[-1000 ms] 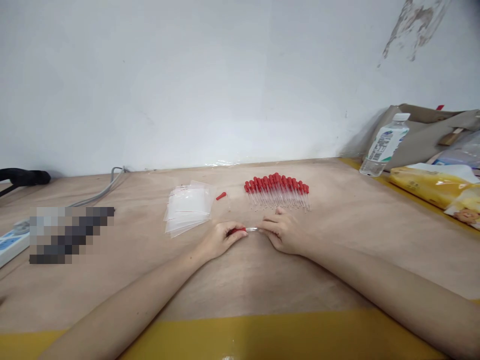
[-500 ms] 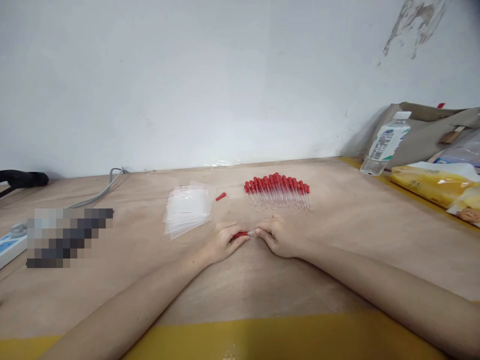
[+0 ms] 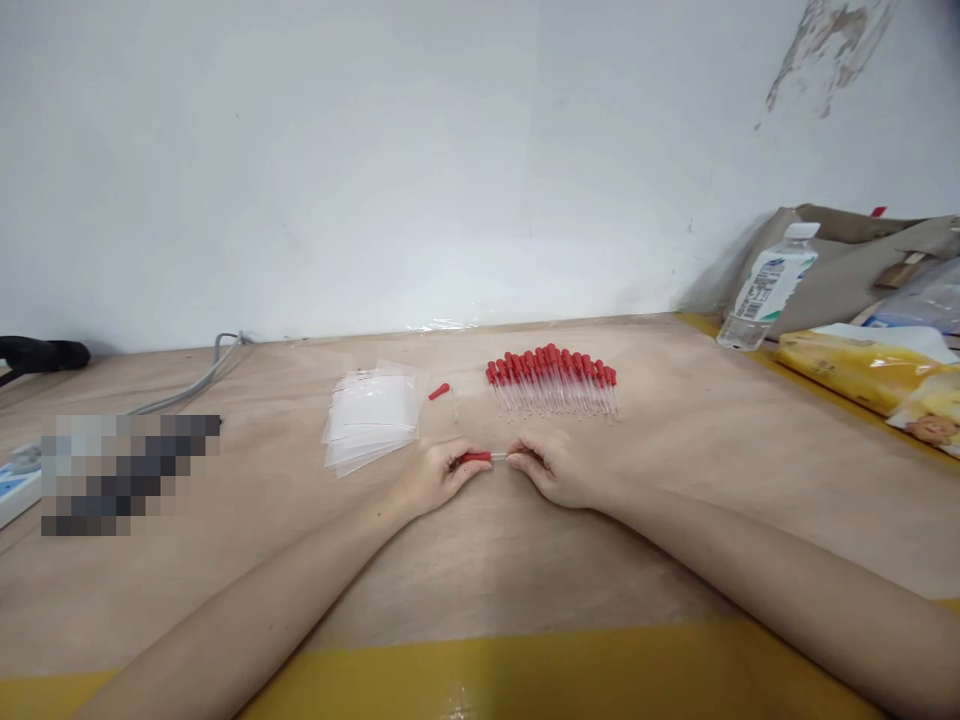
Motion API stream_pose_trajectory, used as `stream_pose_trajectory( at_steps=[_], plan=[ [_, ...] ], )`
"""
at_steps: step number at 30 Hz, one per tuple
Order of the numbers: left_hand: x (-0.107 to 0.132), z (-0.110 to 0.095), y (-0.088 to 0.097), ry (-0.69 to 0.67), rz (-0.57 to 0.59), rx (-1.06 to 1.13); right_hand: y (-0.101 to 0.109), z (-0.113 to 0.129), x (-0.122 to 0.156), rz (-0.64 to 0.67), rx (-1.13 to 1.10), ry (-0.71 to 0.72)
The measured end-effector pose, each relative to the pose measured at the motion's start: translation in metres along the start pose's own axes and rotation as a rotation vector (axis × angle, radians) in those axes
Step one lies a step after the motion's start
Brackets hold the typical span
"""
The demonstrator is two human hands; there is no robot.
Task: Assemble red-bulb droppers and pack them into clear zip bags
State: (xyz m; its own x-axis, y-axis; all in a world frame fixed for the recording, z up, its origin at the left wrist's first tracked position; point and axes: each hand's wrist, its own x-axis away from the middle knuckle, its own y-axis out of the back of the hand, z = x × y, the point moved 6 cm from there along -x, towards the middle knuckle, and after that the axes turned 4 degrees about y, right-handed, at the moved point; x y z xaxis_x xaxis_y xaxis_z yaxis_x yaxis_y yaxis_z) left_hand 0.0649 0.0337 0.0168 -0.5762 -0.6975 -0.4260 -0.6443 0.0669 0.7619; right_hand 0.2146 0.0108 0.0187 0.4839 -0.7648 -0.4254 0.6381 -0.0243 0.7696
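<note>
Between my two hands a dropper lies level, just above or on the table. My left hand (image 3: 435, 475) is closed on its red rubber bulb (image 3: 475, 457). The fingertips of my right hand (image 3: 559, 470) pinch its thin clear tube (image 3: 499, 456), whose far end they hide. The bulb's open end meets the tube in the gap between the hands. Beyond my left hand lie a loose red bulb (image 3: 439, 391) and a clear tube (image 3: 455, 404), side by side. Past my right hand is a row of many droppers (image 3: 551, 370), bulbs pointing to the wall.
A fanned stack of clear plastic bags (image 3: 373, 410) lies left of the loose bulb. At the right stand a plastic bottle (image 3: 769, 288) and a beige bag (image 3: 847, 265), near a yellow food packet (image 3: 847, 365). A grey cable (image 3: 187, 390) and a power strip (image 3: 19, 490) are at the left.
My hands have drawn slightly apart, and a little more of the bulb and tube shows between them. The dropper sits slightly higher in view. The things on the table stay put.
</note>
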Motion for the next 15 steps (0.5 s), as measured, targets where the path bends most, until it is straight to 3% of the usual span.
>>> stream_pose_trajectory(
  at_steps=[4, 8, 11, 15],
  plan=[
    [0.0, -0.005, 0.0, -0.067, -0.027, -0.021, -0.001, 0.005, 0.001, 0.003, 0.112, 0.047],
    [-0.003, 0.001, 0.01, -0.026, -0.115, -0.114, 0.01, 0.012, -0.002, 0.001, 0.329, 0.064],
    [-0.004, 0.012, 0.017, 0.067, -0.145, -0.195, 0.025, -0.003, -0.013, -0.026, 0.283, -0.115],
    [-0.004, 0.023, 0.01, 0.167, 0.018, -0.211, 0.045, -0.049, -0.034, -0.175, 0.114, -0.468]
  ],
)
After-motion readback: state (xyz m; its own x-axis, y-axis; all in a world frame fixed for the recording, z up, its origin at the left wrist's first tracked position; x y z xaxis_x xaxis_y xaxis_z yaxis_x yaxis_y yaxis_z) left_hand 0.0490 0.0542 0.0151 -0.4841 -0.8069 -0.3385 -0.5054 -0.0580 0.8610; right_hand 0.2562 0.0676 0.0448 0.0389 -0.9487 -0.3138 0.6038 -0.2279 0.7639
